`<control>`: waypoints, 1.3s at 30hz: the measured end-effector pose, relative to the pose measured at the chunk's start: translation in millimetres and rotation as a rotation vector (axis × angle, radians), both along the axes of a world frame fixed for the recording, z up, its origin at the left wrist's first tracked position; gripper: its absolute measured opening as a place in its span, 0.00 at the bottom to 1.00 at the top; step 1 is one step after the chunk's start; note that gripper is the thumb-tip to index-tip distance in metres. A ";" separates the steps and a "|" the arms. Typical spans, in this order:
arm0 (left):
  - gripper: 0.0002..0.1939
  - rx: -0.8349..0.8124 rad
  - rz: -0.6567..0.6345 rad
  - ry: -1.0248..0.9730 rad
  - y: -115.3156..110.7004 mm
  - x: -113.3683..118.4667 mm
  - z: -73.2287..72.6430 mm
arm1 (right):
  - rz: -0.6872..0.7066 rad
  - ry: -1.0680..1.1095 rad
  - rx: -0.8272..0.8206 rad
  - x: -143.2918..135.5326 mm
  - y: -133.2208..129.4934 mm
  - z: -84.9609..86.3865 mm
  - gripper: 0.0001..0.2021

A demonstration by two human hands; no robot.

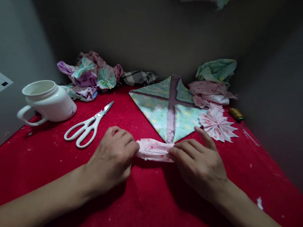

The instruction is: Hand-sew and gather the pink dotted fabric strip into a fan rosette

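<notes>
Between my two hands a strip of pink fabric with red dots is stretched out low over the red cloth. My left hand is closed on its left end, the fingertips turned under and partly hidden. At the right end my right hand pinches the strip, with one finger raised. Just beyond the strip lies a green floral fabric square with a purple band cross. Pleated pink fabric flowers rest beyond my right hand. White-handled scissors lie left of my left hand, blades pointing away.
A white mug stands at the left on the red cloth. Bunched fabric scraps and a black checked cloth lie along the back wall. Folded green cloth and a thread spool sit at the right.
</notes>
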State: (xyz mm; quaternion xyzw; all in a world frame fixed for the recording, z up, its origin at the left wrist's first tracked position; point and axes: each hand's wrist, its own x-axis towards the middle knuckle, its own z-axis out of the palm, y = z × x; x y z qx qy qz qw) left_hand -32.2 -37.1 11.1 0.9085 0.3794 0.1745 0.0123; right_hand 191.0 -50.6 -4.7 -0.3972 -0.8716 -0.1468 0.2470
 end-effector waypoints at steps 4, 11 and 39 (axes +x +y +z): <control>0.06 0.014 -0.003 -0.077 -5.6 -0.3 24.3 | 0.016 0.022 -0.011 4.5 -1.3 27.0 0.09; 0.08 -0.531 0.032 -0.372 -27.1 -0.9 54.6 | 0.137 0.203 -0.335 21.2 -27.6 47.2 0.06; 0.08 -1.051 0.242 -0.270 -2.8 5.0 1.6 | 0.084 0.414 -0.837 37.0 -16.9 -7.7 0.07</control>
